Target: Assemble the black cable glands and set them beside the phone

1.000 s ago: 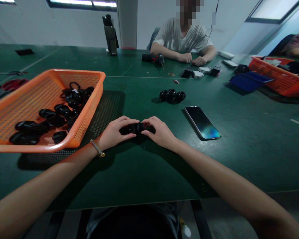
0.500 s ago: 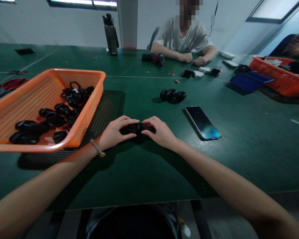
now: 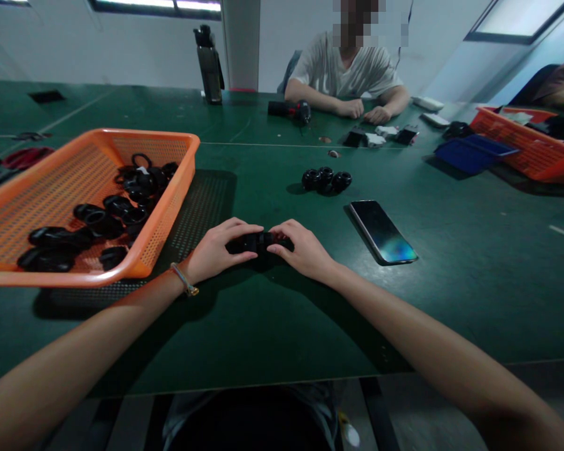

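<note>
Between my hands, low over the green table [image 3: 272, 326], lies a dark cylindrical black part [image 3: 258, 242]. My left hand [image 3: 219, 248] is closed on its left end, thumb below and fingers above. The right end is gripped by my right hand [image 3: 301, 249] in the same way. Fingers cover much of the part, and its details are too dark to tell. To the left, an orange basket [image 3: 169, 216] holds several black parts [image 3: 102, 222]. A small cluster of glossy black parts [image 3: 326, 180] sits beyond my right hand.
A phone [image 3: 383, 232] lies right of my right hand. Farther back are a power drill [image 3: 289, 111], a bottle [image 3: 209, 69], small white and black pieces [image 3: 375, 139], a blue tray [image 3: 472, 152] and another orange basket [image 3: 521, 147]. A person [image 3: 345, 75] sits opposite, forearms on the table.
</note>
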`<state>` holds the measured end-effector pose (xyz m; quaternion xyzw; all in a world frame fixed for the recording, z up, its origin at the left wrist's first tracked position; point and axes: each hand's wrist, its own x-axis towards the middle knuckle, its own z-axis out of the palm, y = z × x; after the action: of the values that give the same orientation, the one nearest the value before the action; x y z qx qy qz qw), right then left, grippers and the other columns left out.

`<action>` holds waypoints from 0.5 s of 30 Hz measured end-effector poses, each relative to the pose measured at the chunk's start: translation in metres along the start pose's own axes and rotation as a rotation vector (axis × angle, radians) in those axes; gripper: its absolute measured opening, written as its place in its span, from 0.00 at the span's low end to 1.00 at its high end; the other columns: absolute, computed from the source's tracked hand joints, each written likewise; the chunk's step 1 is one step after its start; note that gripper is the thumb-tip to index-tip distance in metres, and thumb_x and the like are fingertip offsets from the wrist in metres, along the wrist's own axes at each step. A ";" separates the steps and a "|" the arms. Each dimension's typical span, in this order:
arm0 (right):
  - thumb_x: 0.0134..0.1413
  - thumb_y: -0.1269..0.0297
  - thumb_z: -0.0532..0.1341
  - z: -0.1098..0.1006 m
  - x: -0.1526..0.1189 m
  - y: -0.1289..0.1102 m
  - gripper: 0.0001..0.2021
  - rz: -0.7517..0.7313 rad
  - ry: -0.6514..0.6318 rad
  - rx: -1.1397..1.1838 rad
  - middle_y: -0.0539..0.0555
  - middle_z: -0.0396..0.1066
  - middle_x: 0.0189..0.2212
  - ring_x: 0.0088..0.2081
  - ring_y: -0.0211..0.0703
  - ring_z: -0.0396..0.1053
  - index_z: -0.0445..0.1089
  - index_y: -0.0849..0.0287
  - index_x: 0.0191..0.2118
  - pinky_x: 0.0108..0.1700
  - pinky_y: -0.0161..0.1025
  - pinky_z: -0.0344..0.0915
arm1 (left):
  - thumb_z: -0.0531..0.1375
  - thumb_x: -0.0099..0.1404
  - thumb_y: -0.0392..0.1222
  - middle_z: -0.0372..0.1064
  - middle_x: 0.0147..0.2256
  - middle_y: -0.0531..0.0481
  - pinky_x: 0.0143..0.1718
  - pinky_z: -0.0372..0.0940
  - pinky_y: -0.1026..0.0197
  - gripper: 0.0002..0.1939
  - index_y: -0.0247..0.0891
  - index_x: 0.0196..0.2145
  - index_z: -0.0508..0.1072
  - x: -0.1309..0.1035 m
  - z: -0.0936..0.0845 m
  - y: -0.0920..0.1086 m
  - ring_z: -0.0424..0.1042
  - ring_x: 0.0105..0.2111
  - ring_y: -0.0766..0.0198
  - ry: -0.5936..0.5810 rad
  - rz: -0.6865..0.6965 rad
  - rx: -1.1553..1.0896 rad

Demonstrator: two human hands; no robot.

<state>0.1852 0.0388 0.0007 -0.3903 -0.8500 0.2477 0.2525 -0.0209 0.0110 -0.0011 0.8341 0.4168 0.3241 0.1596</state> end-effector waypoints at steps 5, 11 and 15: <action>0.51 0.68 0.62 0.000 0.000 -0.001 0.05 0.004 -0.007 -0.008 0.54 0.67 0.32 0.38 0.41 0.65 0.69 0.61 0.36 0.40 0.41 0.63 | 0.62 0.59 0.43 0.68 0.41 0.47 0.43 0.67 0.58 0.18 0.39 0.47 0.70 0.000 0.000 0.001 0.70 0.40 0.62 -0.010 -0.018 -0.006; 0.53 0.67 0.60 -0.001 -0.001 -0.001 0.04 -0.007 -0.016 -0.021 0.54 0.67 0.32 0.37 0.41 0.65 0.68 0.60 0.35 0.40 0.41 0.63 | 0.62 0.58 0.43 0.69 0.42 0.46 0.43 0.68 0.58 0.21 0.38 0.49 0.68 0.000 0.001 0.001 0.70 0.41 0.61 0.003 -0.038 -0.065; 0.54 0.68 0.59 -0.002 -0.001 -0.002 0.04 -0.009 -0.044 -0.040 0.55 0.67 0.34 0.39 0.42 0.65 0.68 0.61 0.36 0.41 0.42 0.62 | 0.63 0.56 0.43 0.70 0.43 0.45 0.44 0.68 0.58 0.26 0.37 0.51 0.65 -0.002 0.004 -0.001 0.71 0.41 0.62 0.038 -0.084 -0.175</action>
<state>0.1855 0.0371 0.0031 -0.3859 -0.8619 0.2380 0.2270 -0.0194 0.0097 -0.0053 0.7925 0.4246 0.3679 0.2374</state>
